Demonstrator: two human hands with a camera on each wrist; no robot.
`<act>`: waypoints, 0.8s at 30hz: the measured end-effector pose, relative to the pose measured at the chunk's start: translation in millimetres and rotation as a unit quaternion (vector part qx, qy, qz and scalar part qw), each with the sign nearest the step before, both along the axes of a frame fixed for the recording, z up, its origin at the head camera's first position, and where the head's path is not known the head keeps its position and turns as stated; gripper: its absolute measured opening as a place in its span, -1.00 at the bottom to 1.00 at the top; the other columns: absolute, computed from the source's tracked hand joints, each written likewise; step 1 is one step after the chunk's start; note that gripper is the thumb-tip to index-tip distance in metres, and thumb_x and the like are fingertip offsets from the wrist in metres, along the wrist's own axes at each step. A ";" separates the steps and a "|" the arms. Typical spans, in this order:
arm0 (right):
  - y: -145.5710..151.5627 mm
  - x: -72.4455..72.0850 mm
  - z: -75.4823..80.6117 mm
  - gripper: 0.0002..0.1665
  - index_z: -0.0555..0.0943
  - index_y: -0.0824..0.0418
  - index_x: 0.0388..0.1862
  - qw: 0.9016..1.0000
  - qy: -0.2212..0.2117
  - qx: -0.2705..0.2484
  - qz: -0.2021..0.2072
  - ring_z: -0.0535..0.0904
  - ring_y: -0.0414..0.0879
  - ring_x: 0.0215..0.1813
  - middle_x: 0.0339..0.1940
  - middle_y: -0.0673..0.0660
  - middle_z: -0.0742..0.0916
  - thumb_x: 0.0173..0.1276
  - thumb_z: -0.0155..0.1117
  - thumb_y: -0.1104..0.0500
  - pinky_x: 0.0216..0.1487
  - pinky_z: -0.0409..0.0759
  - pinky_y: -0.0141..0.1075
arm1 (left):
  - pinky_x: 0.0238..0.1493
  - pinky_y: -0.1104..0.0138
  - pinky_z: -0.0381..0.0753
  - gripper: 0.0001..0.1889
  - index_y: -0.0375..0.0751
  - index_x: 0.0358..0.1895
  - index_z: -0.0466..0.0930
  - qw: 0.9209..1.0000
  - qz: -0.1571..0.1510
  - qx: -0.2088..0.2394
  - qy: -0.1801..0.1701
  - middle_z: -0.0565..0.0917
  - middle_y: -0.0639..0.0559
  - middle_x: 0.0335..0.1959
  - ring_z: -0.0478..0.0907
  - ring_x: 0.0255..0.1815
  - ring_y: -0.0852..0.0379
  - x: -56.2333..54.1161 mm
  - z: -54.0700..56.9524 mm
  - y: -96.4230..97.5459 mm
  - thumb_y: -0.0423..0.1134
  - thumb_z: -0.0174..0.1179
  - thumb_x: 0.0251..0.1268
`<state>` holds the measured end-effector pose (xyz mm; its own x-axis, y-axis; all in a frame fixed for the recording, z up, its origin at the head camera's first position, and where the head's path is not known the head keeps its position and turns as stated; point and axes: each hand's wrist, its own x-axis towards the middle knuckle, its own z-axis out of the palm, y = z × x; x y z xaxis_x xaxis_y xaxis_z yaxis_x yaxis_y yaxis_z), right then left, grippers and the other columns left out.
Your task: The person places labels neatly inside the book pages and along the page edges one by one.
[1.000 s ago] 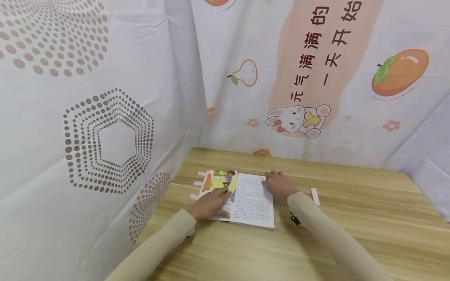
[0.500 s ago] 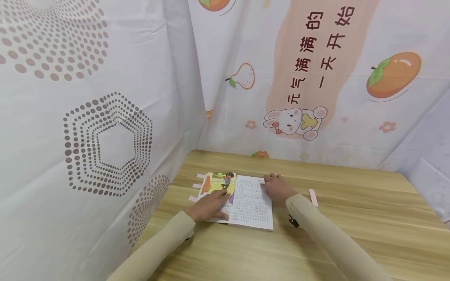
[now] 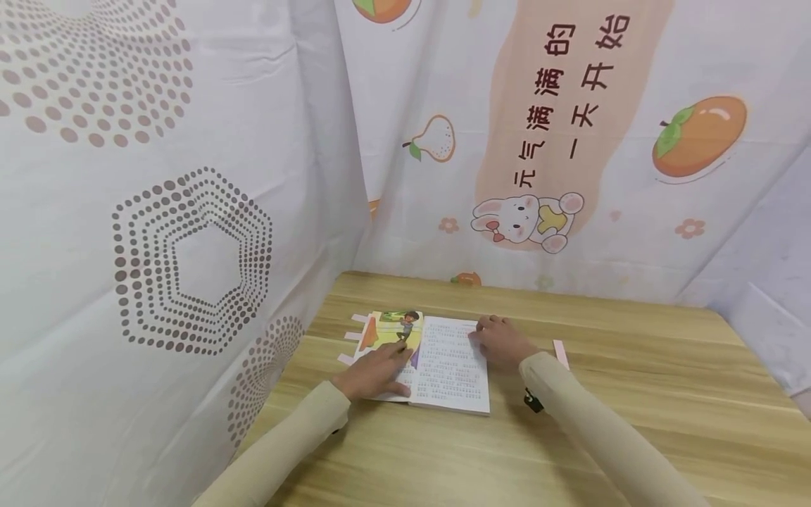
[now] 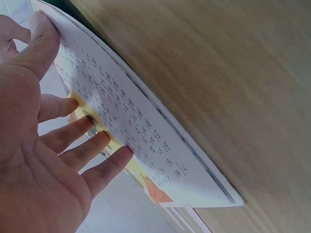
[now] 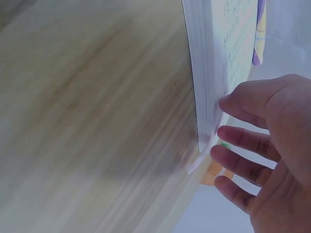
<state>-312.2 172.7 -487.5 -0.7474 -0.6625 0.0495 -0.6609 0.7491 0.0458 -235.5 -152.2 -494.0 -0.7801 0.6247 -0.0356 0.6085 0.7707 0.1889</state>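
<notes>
An open book (image 3: 453, 384) lies on the wooden table, a coloured picture on its left page and printed text on both pages. My left hand (image 3: 374, 373) rests on the left page with spread fingers; in the left wrist view its fingertips touch the paper (image 4: 121, 107). At the far part of the right page's outer edge is my right hand (image 3: 503, 345). In the right wrist view, its thumb and bent forefinger pinch at a pale pink sticky tab (image 5: 195, 165) that sticks out past the page. The fingers partly hide where the tab meets the paper.
Several pale pink tabs (image 3: 347, 359) stick out from the book's left edge. Another pink strip (image 3: 561, 353) lies on the table (image 3: 659, 394) right of my right hand. Patterned cloth sheets (image 3: 393, 239) hang behind and to the left of the table.
Both hands keep almost the same places on the book. The head view has shifted slightly, so the scene sits a little further left.
</notes>
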 end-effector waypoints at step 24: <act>86.8 25.6 5.9 -0.85 0.83 0.18 -0.22 0.991 0.116 -0.055 0.045 0.67 0.12 -0.23 -0.28 0.13 0.79 0.20 0.56 0.29 -0.25 0.67 0.04 | 0.39 -0.08 0.40 -0.06 -0.38 0.56 0.22 1.000 -0.010 0.014 -0.015 0.22 -0.35 0.57 0.21 0.55 -0.27 -0.9 2.6 -1.3 0.20 0.27 0.30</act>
<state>-286.6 259.6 -481.6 -0.6449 -0.7074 0.2893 -0.7072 0.6959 0.1251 -236.4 -153.4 -491.4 -0.7664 0.6411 -0.0408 0.6177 0.7528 0.2276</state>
